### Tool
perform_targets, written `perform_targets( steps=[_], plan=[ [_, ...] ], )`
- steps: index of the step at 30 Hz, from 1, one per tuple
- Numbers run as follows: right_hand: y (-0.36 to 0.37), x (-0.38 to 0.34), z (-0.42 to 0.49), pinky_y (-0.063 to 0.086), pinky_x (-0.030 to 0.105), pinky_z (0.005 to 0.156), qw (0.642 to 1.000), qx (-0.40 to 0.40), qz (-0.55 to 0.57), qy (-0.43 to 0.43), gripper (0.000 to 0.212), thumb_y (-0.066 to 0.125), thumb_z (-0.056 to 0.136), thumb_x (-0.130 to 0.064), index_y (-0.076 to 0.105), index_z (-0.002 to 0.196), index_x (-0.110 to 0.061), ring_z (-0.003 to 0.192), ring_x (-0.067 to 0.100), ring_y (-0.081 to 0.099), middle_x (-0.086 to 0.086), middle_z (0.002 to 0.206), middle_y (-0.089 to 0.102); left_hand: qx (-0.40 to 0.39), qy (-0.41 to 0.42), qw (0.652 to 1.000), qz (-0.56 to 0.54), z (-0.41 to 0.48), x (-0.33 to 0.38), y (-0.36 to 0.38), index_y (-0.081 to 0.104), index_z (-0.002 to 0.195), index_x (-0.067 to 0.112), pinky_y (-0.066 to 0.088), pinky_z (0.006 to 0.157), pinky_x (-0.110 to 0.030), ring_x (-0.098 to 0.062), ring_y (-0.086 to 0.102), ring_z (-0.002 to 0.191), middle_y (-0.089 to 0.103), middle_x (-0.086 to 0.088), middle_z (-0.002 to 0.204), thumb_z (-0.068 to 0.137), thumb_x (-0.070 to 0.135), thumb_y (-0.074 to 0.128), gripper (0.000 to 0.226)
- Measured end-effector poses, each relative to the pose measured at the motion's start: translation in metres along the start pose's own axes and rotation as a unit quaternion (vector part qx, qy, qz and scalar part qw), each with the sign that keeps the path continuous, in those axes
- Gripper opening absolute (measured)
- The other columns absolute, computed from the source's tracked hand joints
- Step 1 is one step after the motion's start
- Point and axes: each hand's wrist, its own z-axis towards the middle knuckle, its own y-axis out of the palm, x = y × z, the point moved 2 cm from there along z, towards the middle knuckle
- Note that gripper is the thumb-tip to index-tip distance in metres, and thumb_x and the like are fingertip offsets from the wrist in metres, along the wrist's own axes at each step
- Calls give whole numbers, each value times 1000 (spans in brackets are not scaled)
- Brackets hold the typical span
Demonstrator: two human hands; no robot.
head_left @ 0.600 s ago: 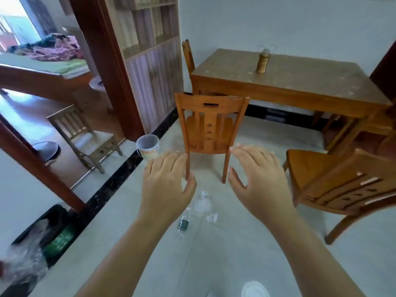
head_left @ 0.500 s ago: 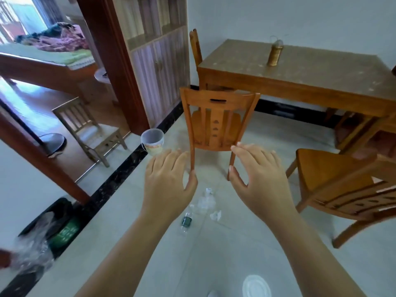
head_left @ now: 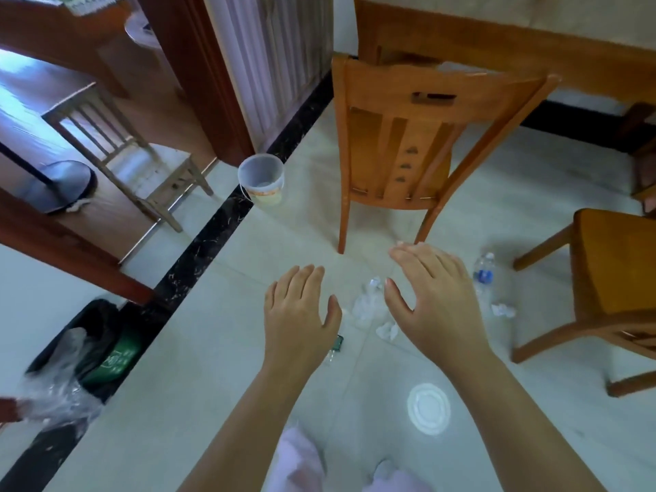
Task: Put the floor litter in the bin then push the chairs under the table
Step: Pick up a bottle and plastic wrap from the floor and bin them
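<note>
1. Floor [head_left: 220, 378]: pale tile, crossed by a black strip on the left. All litter lies on it, in front of me.
2. Table [head_left: 497, 47]: wooden, at the top right, cut off by the frame edge.
3. Chair A [head_left: 429, 97]: stands before the table with its back turned to me. Chair B [head_left: 617, 278]: at the right edge, well out from the table and partly out of frame.
4. Bin [head_left: 96, 328]: black, at the lower left beside the black strip, with a clear plastic liner bunched over its rim. It is well apart from the litter.
5. Bucket [head_left: 262, 179]: small, translucent and upright, just left of chair A.
6. Left hand [head_left: 298, 314] and right hand [head_left: 436, 303]: both held palm down above the litter. Grip state: wide on both, fingers straight and slightly spread, holding nothing.
7. Round lid [head_left: 428, 409]: white, flat on the floor, below my right forearm.
8. Blue-label bottle [head_left: 483, 275]: clear, lying between my right hand and chair B.
9. Crumpled clear plastic [head_left: 367, 307]: between my two hands.
10. Green-label bottle [head_left: 337, 344]: mostly hidden by my left hand.
11. Paper wads: one [head_left: 387, 330] just below the crumpled plastic, one [head_left: 503, 310] near the front leg of chair B.
</note>
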Motion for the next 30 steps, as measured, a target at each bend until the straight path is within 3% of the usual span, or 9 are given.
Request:
perform_targets(
  steps=[4,11,19,23,25,30],
  plan=[
    [90,28,22,44,50,92,1000,-18,10,13,36,51,83,-25,60,113,-5,108,31,57,12,114,64,-43,-7,999,13,19,-55,76,64,108,-1,45,90,-48,-35,61,104,68,-16,107,78,20,56,38],
    [271,117,12,46,46,92,999,-26,26,19,44,37,87,-32,62,110,-5,105,30,59,11,112,66,-75,-45,996,3,2,-131,249,63,112,0,46,88,-47,-34,61,104,67,-15,109,76,18,58,41],
    [473,228,-19,47,42,86,998,-66,3,13,37,45,82,-29,65,103,-7,99,29,62,9,105,68,-127,-61,990,-15,-42,-205,451,64,109,-1,49,83,-47,-35,64,97,68,-17,106,67,6,75,43],
    [555,280,-35,48,46,86,996,-88,-9,25,29,68,76,-18,66,102,-5,98,31,63,11,104,68,-137,-74,987,-23,-60,-240,530,62,111,-2,48,85,-47,-38,62,99,67,-19,108,69,6,75,45],
    [590,302,-42,45,48,89,992,-123,-6,42,34,74,72,-16,66,103,-4,101,31,61,13,108,67,-141,-79,987,-22,-68,-255,562,62,111,-3,49,85,-48,-39,62,98,66,-20,108,68,7,76,46],
    [656,339,-41,29,46,103,978,-189,3,91,44,63,82,-32,56,122,-14,126,24,40,5,135,50,-153,-108,982,-39,-88,-278,625,61,114,-1,47,85,-47,-39,61,101,64,-19,113,68,13,78,51]
  ],
)
